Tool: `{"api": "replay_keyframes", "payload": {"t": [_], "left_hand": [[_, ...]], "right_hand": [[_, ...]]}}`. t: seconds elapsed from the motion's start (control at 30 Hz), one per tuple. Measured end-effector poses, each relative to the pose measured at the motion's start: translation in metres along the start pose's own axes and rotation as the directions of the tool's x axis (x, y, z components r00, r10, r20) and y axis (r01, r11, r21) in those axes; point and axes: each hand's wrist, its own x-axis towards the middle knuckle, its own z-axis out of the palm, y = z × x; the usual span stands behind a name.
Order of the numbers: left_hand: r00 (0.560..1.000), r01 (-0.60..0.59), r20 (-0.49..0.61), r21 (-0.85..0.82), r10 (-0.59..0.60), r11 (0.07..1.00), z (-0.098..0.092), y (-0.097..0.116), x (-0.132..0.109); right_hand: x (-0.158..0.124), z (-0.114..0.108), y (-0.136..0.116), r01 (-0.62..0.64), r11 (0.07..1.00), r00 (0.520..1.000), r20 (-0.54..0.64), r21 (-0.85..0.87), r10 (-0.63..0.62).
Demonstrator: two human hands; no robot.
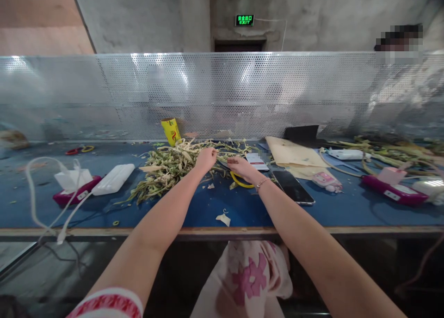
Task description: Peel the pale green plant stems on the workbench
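My left hand [206,159] has its fingers curled together at the right side of a heap of dried, greenish-yellow plant stalks [168,168]. Whatever it pinches is too small to make out. Just to the right, my right hand [243,168] points left with its fingers close together, and what lies between them is hidden. Under that hand a yellow loop [243,185], like a scissors handle, lies on the blue tabletop [204,211]. Pale scraps [224,219] lie nearer the front edge.
A dark phone [293,187], a card [256,161], brown paper [294,152] and a pink pouch [327,181] are on the right. Magenta power strips [77,191] with cables sit at both sides. A yellow packet [170,131] stands before the perforated metal screen [222,87]; a person is beyond it.
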Motion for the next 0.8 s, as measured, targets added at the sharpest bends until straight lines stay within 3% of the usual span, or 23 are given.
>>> {"api": "replay_keyframes", "payload": {"t": [0.03,0.1,0.17,0.23,0.3,0.37,0.5,0.67,0.8], "left_hand": [[0.998,-0.06,0.001,0.159,0.061,0.985,-0.007,-0.001,0.001],[0.997,-0.063,-0.016,0.417,0.076,0.907,-0.02,-0.004,0.002],[0.998,0.038,-0.069,0.586,0.002,0.809,-0.032,-0.009,0.004],[0.987,0.161,-0.122,0.647,-0.108,0.745,-0.04,-0.017,0.007],[0.967,0.254,-0.141,0.63,-0.213,0.734,-0.044,-0.025,0.01],[0.96,0.278,-0.147,0.564,-0.237,0.778,-0.045,-0.032,0.012],[0.972,0.225,-0.156,0.426,-0.174,0.876,-0.044,-0.036,0.015],[0.975,0.203,-0.163,0.373,-0.152,0.905,-0.048,-0.038,0.018],[0.964,0.157,-0.249,0.227,-0.098,0.961,-0.051,-0.043,0.021]], "right_hand": [[-0.001,0.0,-0.002,-0.032,0.999,0.999,-0.022,0.012,0.033],[-0.004,0.002,-0.006,-0.09,0.995,0.995,-0.028,0.035,0.091],[-0.007,0.003,-0.009,-0.127,0.991,0.992,-0.015,0.045,0.128],[-0.009,0.004,-0.011,-0.14,0.989,0.99,-0.008,0.046,0.14],[-0.009,0.004,-0.011,-0.142,0.989,0.99,-0.009,0.048,0.142],[-0.009,0.004,-0.011,-0.138,0.989,0.99,-0.009,0.051,0.139],[-0.007,0.003,-0.008,-0.114,0.991,0.993,-0.001,0.064,0.114],[-0.008,0.003,-0.009,-0.12,0.991,0.993,-0.008,0.066,0.121],[-0.01,0.004,-0.012,-0.131,0.989,0.991,-0.009,0.063,0.132]]}}
